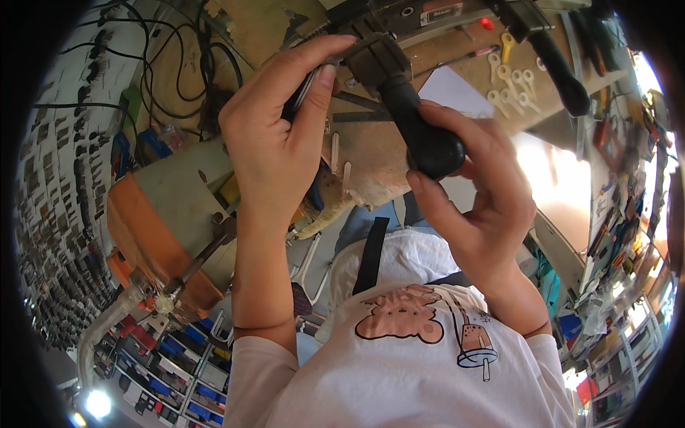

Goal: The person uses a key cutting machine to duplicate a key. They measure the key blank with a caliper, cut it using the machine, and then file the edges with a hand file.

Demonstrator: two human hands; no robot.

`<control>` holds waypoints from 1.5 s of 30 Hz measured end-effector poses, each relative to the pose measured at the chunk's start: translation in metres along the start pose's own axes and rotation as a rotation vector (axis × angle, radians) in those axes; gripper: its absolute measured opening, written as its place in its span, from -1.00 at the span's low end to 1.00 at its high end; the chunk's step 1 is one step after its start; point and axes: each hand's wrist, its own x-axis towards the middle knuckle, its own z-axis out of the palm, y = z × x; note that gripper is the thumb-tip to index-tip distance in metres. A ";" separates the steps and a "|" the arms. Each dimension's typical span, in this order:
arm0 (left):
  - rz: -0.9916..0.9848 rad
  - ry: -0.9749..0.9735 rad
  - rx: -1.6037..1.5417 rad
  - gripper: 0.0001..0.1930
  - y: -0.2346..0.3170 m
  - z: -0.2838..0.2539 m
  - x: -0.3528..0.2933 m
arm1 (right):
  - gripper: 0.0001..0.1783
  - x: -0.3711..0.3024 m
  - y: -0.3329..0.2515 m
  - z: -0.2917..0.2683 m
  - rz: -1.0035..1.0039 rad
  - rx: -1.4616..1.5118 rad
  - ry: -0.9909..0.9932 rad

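My right hand closes its thumb and fingers around the black knob handle of a key machine's clamp. That handle joins a dark metal clamp block at the top middle. My left hand is pinched beside the block, its index fingertip reaching the block's left side. Between its thumb and fingers shows part of a dark, thin thing with a pale edge; the hand hides most of it, so I cannot tell its kind. A second black handle hangs from the machine at the right.
Several key blanks and a yellow key lie on the bench by white paper. A red light glows on the machine. Black cables tangle at left, above an orange-and-grey machine. Keys cover the left wall.
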 end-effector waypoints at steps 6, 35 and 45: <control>0.033 0.001 0.006 -0.81 -0.003 0.000 0.000 | -0.52 0.001 0.000 0.004 -0.098 -0.123 0.046; 0.037 -0.013 0.039 -0.78 0.001 0.001 0.002 | -0.57 0.002 0.000 0.005 -0.268 -0.376 0.090; 0.032 0.014 0.034 -0.79 0.000 0.003 0.001 | -0.63 0.001 -0.002 0.010 -0.032 0.021 0.120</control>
